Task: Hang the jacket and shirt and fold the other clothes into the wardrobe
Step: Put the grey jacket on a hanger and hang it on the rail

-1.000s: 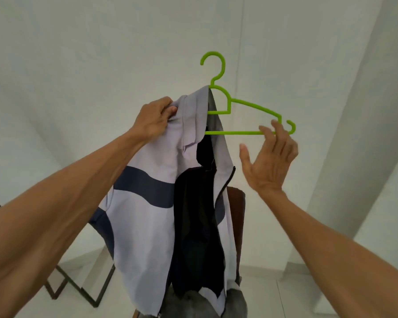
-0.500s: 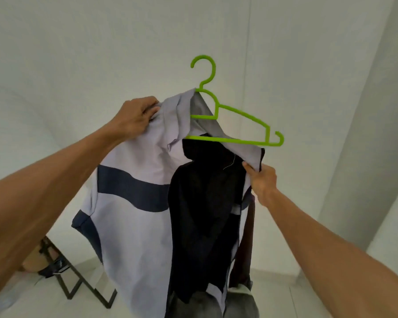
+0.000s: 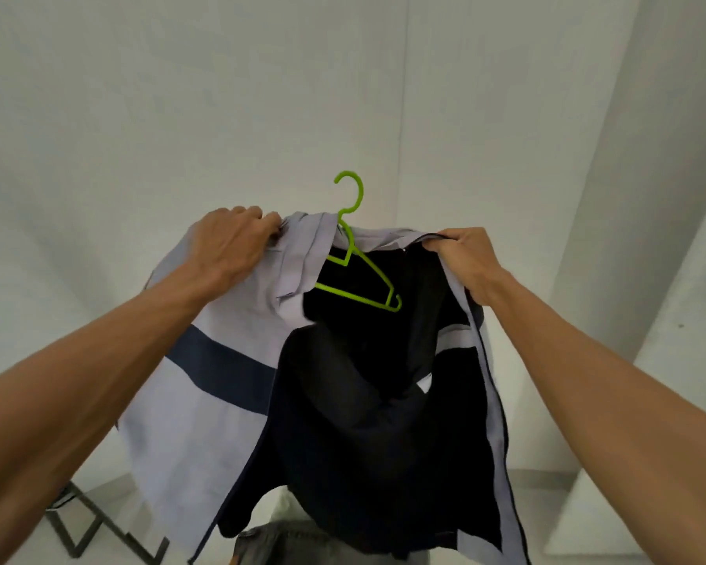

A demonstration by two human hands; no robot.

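Spreading wider than half a second ago, the jacket (image 3: pixel 204 401) is now taking the free arm of the green hanger (image 3: pixel 355 298) inside it, and my right hand (image 3: pixel 465 258) is sitting higher, up at collar level.

Working left to right: my left hand (image 3: pixel 233 242) is gripping the left shoulder, fingers bunching the pale cloth. The jacket is hanging in the air between both hands, its front opening towards me and dark lining showing, its long axis running from collar above to hem below. I am judging it light, soft, limp and perhaps slightly slick, best held at both shoulders rather than the hem. The hanger is tilting, hook pointing up, bar sloping down to the right. My right hand is pinching the right front edge beside the collar.
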